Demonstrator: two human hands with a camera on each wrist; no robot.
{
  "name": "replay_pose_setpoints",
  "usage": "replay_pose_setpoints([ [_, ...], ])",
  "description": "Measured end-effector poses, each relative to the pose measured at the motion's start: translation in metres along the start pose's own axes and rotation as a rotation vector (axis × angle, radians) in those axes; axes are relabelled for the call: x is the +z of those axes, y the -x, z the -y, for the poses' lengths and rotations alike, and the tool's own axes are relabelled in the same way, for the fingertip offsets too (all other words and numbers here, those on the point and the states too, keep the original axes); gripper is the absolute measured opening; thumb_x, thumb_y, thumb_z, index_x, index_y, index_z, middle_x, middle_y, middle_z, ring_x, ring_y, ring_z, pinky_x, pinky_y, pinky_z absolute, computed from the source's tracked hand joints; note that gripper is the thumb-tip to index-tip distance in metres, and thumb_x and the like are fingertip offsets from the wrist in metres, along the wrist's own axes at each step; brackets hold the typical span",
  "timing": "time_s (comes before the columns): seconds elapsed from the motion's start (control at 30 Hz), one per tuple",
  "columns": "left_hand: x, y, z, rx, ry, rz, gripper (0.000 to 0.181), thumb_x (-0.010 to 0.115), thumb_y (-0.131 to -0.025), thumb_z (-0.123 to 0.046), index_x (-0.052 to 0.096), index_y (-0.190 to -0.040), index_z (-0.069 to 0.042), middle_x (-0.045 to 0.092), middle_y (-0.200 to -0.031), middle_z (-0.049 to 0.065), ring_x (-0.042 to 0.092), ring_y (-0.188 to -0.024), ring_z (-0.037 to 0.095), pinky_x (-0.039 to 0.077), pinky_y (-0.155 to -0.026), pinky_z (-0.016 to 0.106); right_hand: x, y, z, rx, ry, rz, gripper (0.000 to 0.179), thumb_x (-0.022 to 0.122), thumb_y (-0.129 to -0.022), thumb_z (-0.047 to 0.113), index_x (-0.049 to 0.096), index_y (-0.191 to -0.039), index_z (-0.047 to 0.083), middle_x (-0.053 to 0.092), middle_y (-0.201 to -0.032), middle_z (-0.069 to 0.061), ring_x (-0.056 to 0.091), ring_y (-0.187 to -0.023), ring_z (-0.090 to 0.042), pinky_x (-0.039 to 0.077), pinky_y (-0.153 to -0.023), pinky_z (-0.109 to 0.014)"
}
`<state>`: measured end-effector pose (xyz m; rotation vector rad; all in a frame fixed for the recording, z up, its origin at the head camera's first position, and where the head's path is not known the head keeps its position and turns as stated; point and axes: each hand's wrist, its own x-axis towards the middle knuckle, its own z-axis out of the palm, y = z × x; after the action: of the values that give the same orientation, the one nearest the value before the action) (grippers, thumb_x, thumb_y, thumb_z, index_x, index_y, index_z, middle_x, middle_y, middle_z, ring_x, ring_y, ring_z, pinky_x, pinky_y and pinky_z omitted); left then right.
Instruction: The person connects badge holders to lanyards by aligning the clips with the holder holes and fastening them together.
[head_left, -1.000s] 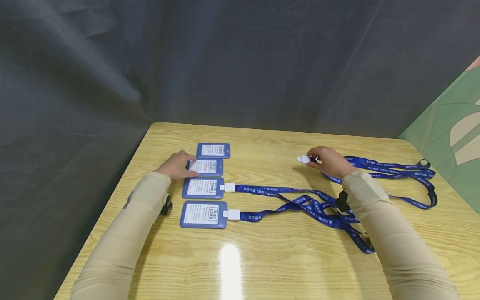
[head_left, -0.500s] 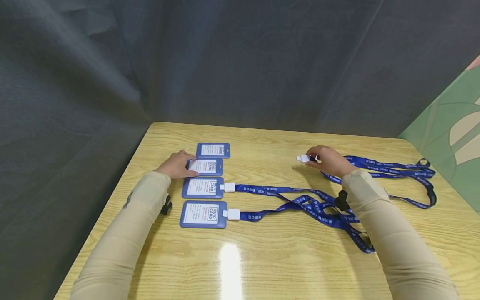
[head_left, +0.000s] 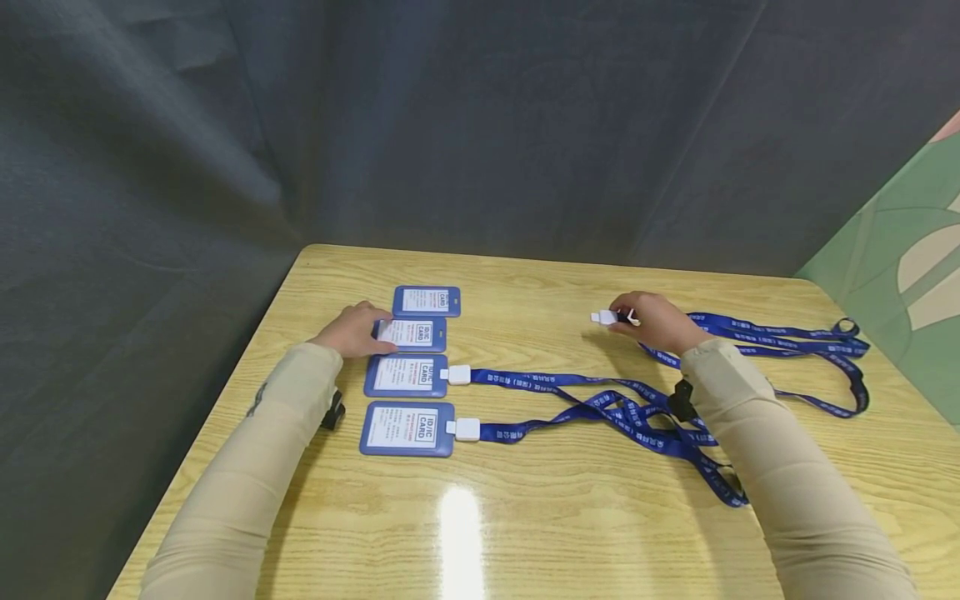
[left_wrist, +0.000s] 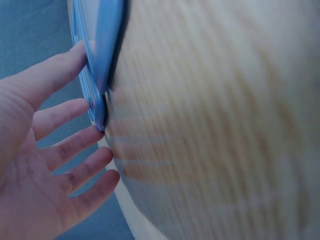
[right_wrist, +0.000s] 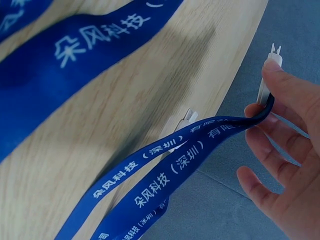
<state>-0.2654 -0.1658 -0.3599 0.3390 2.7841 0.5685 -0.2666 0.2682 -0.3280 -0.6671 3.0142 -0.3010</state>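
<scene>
My left hand (head_left: pixel 351 330) is at the left end of a blue ID card holder (head_left: pixel 414 333), the second from the back in a column. Thumb and index finger pinch its edges; in the left wrist view, the other fingers (left_wrist: pixel 87 150) are spread beside it. Over the table's right half, my right hand (head_left: pixel 660 323) pinches the white plastic clip (right_wrist: pixel 261 92) of a blue printed lanyard (right_wrist: pixel 172 172) between thumb and fingers. The forked tip of that clip points left in the head view. Its strap hangs down from the hand to the table.
A loose card holder (head_left: pixel 426 301) lies behind. Nearer, two more holders (head_left: pixel 405 375) have white clips (head_left: pixel 459 375) at their right ends, with straps (head_left: pixel 615 408) crossing under my right forearm. Another lanyard (head_left: pixel 772 333) spreads at the right. Dark cloth (head_left: pixel 525 125) hangs behind the wooden table (head_left: pixel 570 525).
My right hand has shifted very slightly left with the clip, and the lanyard strap at the far right has followed a little. The left hand stays at the same card holder.
</scene>
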Motion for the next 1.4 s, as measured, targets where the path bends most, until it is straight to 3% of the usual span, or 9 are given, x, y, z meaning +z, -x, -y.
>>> replay_pose_setpoints([
  [0.3,0.0005,-0.0010,0.0016,0.005,-0.005,0.001,0.064,0.068,-0.084,-0.029,0.044,-0.137,-0.001,0.044,-0.135,0.022,0.041,-0.119,0.034,0.034,-0.107,0.052,-0.0003,0.0004,0.0029,-0.033,0.001,-0.035,0.023,0.067,-0.084,0.009,0.063,-0.102,-0.004,0.066,-0.091,-0.017,0.059,-0.079,-0.025,0.051,-0.073,-0.043],
  [0.57,0.0005,-0.0003,0.0006,0.008,-0.010,0.001,0.064,0.068,-0.084,-0.029,0.044,-0.137,0.000,0.044,-0.136,0.022,0.041,-0.120,0.035,0.034,-0.107,0.052,-0.0007,-0.0009,0.0034,-0.001,-0.001,0.006,0.025,0.064,-0.087,0.012,0.062,-0.106,-0.003,0.066,-0.096,-0.017,0.060,-0.084,-0.025,0.051,-0.078,-0.045],
  [0.87,0.0006,-0.0011,0.0011,-0.006,-0.008,0.002,0.065,0.068,-0.084,-0.030,0.044,-0.138,-0.002,0.043,-0.137,0.021,0.041,-0.120,0.034,0.033,-0.108,0.052,0.0003,-0.0009,0.0054,-0.007,-0.005,-0.001,0.024,0.065,-0.086,0.012,0.063,-0.105,-0.003,0.066,-0.095,-0.017,0.060,-0.083,-0.025,0.051,-0.075,-0.043],
  [1.4,0.0015,0.0002,0.0003,0.000,-0.015,-0.005,0.064,0.068,-0.084,-0.030,0.044,-0.137,-0.002,0.044,-0.137,0.021,0.041,-0.121,0.035,0.033,-0.108,0.052,0.0056,-0.0033,0.0058,-0.001,-0.007,0.005,0.024,0.064,-0.087,0.012,0.063,-0.107,-0.002,0.065,-0.098,-0.017,0.060,-0.088,-0.028,0.051,-0.079,-0.046],
])
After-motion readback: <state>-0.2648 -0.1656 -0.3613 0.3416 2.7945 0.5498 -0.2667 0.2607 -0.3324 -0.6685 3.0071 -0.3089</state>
